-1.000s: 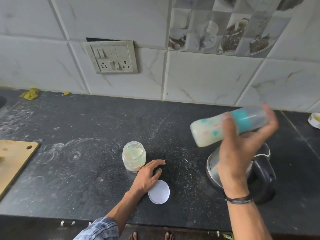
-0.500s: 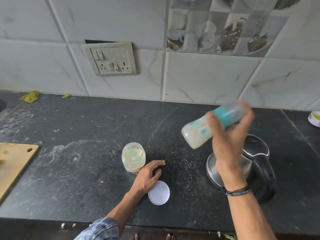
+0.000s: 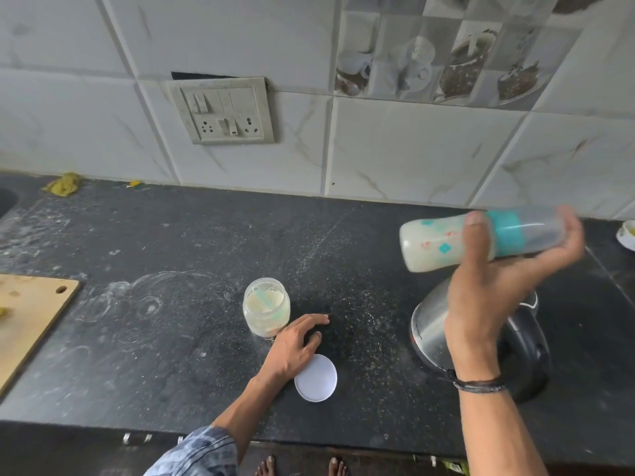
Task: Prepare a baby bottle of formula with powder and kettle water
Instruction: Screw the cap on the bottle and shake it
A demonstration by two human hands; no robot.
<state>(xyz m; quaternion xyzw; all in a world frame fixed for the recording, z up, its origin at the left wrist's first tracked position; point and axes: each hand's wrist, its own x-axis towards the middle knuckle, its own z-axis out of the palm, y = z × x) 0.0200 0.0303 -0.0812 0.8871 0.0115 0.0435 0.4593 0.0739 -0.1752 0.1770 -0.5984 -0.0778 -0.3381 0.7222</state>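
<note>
My right hand (image 3: 494, 290) grips a baby bottle (image 3: 443, 240) lying almost sideways in the air above the kettle, base to the left. The bottle has a teal collar, a clear cap and milky liquid inside. Below it a steel kettle (image 3: 429, 328) with a black lid and handle sits on the black counter (image 3: 171, 355). An open jar of pale powder (image 3: 266, 309) with a scoop inside stands left of centre. My left hand (image 3: 295, 345) rests flat on the counter just right of the jar. The jar's white lid (image 3: 318, 379) lies beside my left wrist.
A wooden cutting board (image 3: 31, 314) lies at the left edge. Spilled powder dusts the counter. A switch and socket plate (image 3: 223, 111) is on the tiled wall. A yellow scrap (image 3: 63, 183) sits at the back left, a small white dish (image 3: 627, 235) at the far right.
My right hand swung the bottle left and lower, then back right and more level, as in shaking. My left hand, the jar, lid and kettle stayed put.
</note>
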